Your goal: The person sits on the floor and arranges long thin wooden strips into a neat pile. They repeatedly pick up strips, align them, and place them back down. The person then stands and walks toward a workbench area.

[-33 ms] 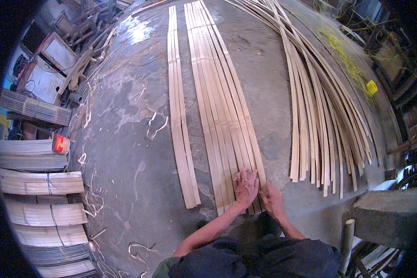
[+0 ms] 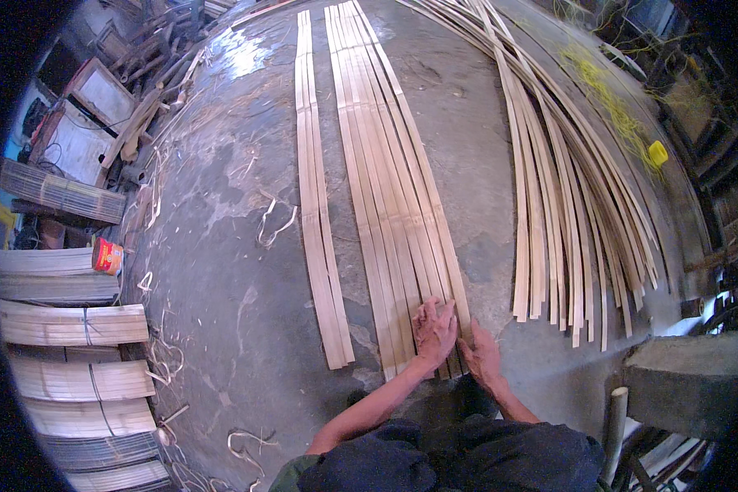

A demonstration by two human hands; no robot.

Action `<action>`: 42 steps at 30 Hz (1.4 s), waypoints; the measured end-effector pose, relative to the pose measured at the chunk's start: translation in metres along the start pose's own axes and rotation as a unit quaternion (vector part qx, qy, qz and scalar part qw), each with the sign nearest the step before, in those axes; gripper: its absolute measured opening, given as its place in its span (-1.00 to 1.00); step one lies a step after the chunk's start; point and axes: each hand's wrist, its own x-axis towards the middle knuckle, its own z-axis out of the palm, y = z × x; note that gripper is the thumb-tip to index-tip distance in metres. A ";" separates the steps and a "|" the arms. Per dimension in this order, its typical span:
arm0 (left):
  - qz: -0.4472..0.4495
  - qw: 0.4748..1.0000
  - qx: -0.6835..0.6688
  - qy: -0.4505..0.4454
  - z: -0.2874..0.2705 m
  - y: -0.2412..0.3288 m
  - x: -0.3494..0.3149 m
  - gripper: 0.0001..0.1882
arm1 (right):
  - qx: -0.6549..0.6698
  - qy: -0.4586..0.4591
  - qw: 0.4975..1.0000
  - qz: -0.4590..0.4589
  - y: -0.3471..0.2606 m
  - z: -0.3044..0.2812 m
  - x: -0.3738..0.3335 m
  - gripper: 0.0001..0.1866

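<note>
Long, pale bamboo strips (image 2: 385,189) lie side by side on the concrete floor, stretching from near my knees to the far side. Across the near end of this row rests my left hand (image 2: 436,334), palm down, its fingers slightly bent and apart. My right hand (image 2: 482,354) is beside the rightmost strip, its outstretched fingers touching that strip's outer edge. The undersides of both hands are hidden. Narrow dark gaps show between some strips near my hands. A smaller pair of strips (image 2: 316,213) lies apart, to the left of the row.
At right, a fanned pile of loose bamboo strips (image 2: 566,205) spreads over the floor. Tied bundles of slats (image 2: 74,324) are stacked along the left, with a red tin (image 2: 107,256) on them. Yellow twine (image 2: 607,98) lies far right. A concrete block (image 2: 689,381) stands near right.
</note>
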 end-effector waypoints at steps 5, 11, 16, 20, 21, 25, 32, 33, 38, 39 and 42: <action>-0.001 1.000 -0.009 -0.007 -0.001 0.002 0.000 -0.59 | -0.088 -0.077 0.986 0.116 -0.036 -0.014 0.002 -0.30; -0.006 1.000 0.013 -0.010 0.001 -0.001 -0.001 -0.54 | -0.002 -0.006 0.998 0.062 -0.014 -0.001 0.006 -0.34; 0.004 0.999 -0.048 0.020 -0.003 0.000 0.002 -0.51 | 0.188 -0.035 0.978 0.082 0.023 0.004 0.010 -0.37; -0.112 0.964 -0.238 -0.039 -0.004 0.002 0.011 -0.52 | 0.390 -0.115 0.909 0.094 0.008 -0.029 0.013 -0.42; -0.172 0.927 -0.320 -0.088 -0.007 0.008 0.016 -0.53 | 0.395 -0.119 0.907 0.090 0.003 -0.036 0.012 -0.44; -0.152 0.877 -0.439 -0.121 -0.015 0.024 0.028 -0.58 | 0.369 -0.031 0.926 0.079 0.001 -0.032 0.010 -0.49; -0.136 0.890 -0.410 -0.147 -0.014 0.021 0.022 -0.62 | 0.247 0.074 0.965 0.047 -0.008 -0.027 -0.006 -0.47; -0.131 0.889 -0.415 -0.144 -0.010 0.018 0.021 -0.63 | 0.261 0.062 0.960 0.076 -0.009 -0.028 -0.007 -0.48; -0.157 0.886 -0.397 -0.178 0.012 0.009 0.029 -0.66 | 0.269 0.055 0.954 0.120 -0.013 -0.030 -0.003 -0.50; -0.165 0.886 -0.392 -0.186 0.017 0.008 0.030 -0.67 | 0.254 0.057 0.958 0.118 -0.013 -0.031 0.000 -0.51; -0.090 0.932 -0.327 -0.128 0.031 0.004 0.034 -0.69 | 0.227 0.059 0.965 0.117 -0.012 -0.033 0.011 -0.52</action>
